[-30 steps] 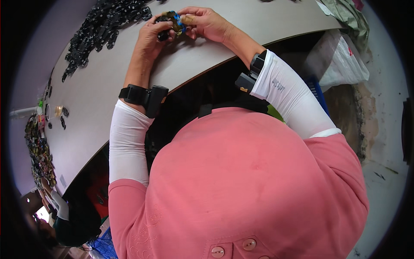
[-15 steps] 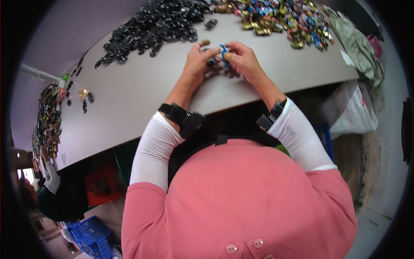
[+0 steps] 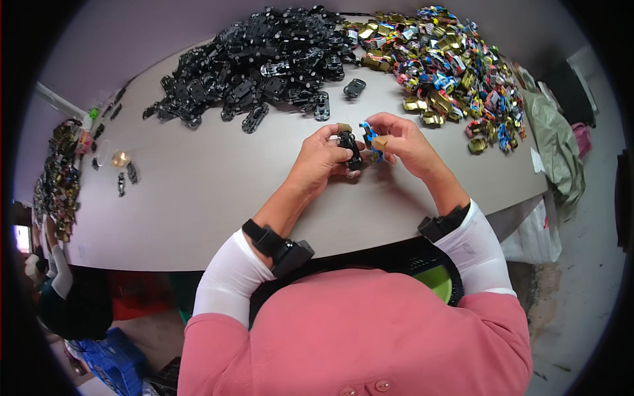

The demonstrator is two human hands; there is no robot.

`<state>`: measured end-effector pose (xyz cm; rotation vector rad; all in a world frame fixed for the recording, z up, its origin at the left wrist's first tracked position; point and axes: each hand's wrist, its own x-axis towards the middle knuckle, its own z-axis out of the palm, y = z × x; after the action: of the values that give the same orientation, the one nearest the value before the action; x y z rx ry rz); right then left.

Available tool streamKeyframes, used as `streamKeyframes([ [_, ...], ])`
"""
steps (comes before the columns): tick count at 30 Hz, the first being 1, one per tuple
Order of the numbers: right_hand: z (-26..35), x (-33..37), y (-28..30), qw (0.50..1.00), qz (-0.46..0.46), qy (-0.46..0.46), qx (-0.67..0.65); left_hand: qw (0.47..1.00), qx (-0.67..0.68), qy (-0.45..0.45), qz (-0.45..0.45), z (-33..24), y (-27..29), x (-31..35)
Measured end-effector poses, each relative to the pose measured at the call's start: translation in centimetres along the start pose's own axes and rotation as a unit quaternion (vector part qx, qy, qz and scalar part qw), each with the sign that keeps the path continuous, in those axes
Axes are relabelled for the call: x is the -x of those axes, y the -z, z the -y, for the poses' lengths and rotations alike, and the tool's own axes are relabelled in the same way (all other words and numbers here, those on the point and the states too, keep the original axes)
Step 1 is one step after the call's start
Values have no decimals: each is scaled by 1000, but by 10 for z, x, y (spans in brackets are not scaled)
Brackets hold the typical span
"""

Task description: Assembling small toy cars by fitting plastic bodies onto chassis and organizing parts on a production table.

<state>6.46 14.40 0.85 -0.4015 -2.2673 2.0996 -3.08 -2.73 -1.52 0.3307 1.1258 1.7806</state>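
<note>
My left hand (image 3: 319,160) is closed round a black toy car chassis (image 3: 351,149), with small wheels showing at its sides. Close beside it, my right hand (image 3: 408,146) pinches a blue toy car body (image 3: 371,140), seen edge-on. A small gap separates the two parts, and both are held over the near middle of the table. Tan wraps cover some fingertips on both hands. Beyond my hands a single black chassis (image 3: 354,88) lies apart from the large heap of black chassis (image 3: 264,69). At the far right spreads a heap of colourful and gold car bodies (image 3: 449,72).
The pale table (image 3: 198,191) has a curved-looking front edge close to my body. On its left lie a few loose black pieces (image 3: 121,184) and another colourful heap (image 3: 58,178), where another person works. A green cloth (image 3: 551,145) hangs at the right end.
The view has tilted, so the table and heaps sit lower in the picture. My hands have drawn slightly apart, and the black chassis and blue body now show separately.
</note>
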Motion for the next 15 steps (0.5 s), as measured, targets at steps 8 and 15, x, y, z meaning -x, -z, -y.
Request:
streamKeyframes([
  [8,-26,-41,16,954,118,6,-277,998,35,-14,-55,0,11,-3],
  [15,-21,-36,6,996,21,77,-44,995,63,-30,-72,-3,11,-4],
])
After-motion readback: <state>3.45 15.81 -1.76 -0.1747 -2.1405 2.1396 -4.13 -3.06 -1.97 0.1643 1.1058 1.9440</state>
